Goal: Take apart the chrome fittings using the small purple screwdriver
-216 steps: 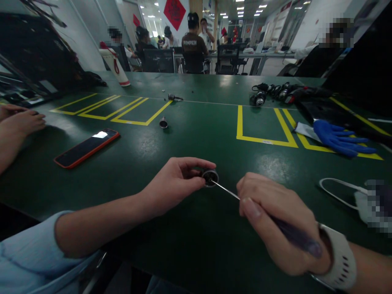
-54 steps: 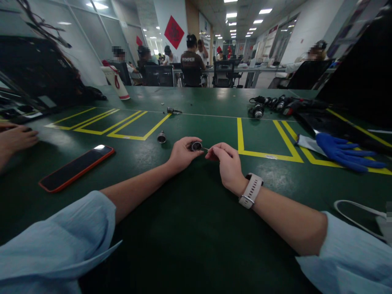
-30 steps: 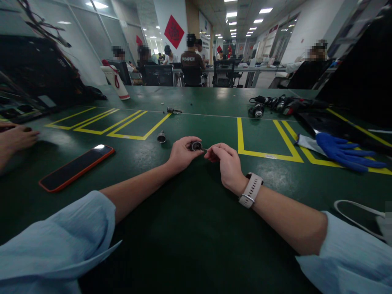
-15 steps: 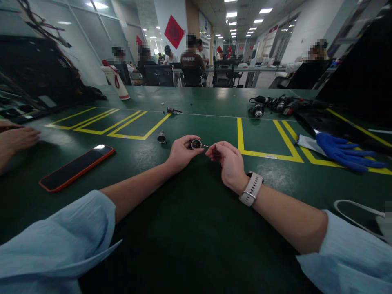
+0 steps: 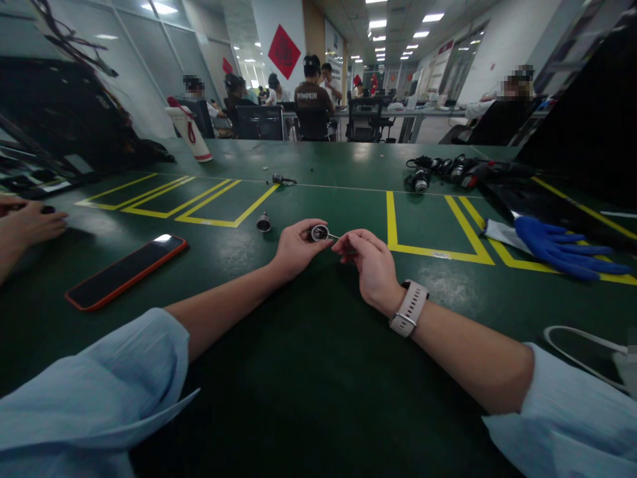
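Observation:
My left hand [image 5: 294, 248] pinches a small round metal part [image 5: 319, 233] just above the green table [image 5: 308, 372]. My right hand [image 5: 371, 264], with a pale watch [image 5: 409, 309] on the wrist, is closed on a thin tool [image 5: 334, 236] whose metal tip reaches into the round part. Both hands meet at the middle of the table, forearms resting on it.
A red-edged phone [image 5: 127, 271] lies to the left, and another person's hand [image 5: 27, 226] rests at the far left edge. A small metal piece [image 5: 263, 222] sits near yellow floor-tape boxes [image 5: 209, 199]. Blue glove [image 5: 562, 244] and black parts [image 5: 438, 167] lie to the right. A white cord [image 5: 582, 345] is at the right edge.
Since seven seconds ago my hands and the round part have moved away from me toward the table's middle. Over the last second they have barely shifted.

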A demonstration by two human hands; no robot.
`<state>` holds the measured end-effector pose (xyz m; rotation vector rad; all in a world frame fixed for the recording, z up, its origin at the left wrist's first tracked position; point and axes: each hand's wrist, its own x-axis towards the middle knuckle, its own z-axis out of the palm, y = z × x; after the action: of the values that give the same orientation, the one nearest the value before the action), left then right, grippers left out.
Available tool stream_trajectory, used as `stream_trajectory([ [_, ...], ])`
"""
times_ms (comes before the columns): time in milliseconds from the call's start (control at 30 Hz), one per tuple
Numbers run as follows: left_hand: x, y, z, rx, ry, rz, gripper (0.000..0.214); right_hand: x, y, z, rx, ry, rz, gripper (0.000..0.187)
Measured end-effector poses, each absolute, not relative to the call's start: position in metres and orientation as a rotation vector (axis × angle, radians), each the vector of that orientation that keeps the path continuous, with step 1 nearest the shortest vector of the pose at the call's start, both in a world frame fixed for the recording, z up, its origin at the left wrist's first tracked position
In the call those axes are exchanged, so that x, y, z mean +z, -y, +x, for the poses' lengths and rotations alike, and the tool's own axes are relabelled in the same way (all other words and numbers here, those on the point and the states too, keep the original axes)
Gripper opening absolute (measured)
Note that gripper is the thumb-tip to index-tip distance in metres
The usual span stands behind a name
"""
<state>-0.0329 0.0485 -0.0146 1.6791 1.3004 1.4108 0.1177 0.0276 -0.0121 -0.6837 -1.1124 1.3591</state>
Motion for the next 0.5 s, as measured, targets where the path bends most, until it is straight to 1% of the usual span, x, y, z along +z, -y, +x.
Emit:
stream_trajectory([
  [267, -0.0172, -0.0508, -0.0342, 1.428, -1.297, 1.667, 0.041, -0.0125, -0.0285, 0.1167, 1.390, 1.080, -0.650, 0.013],
  [500, -0.0196, -0.0517, -0.0360, 1.434, -1.319, 1.723, 0.037, -0.0110, -0.0278, 0.1173, 1.413, 1.060, -0.666, 0.013],
])
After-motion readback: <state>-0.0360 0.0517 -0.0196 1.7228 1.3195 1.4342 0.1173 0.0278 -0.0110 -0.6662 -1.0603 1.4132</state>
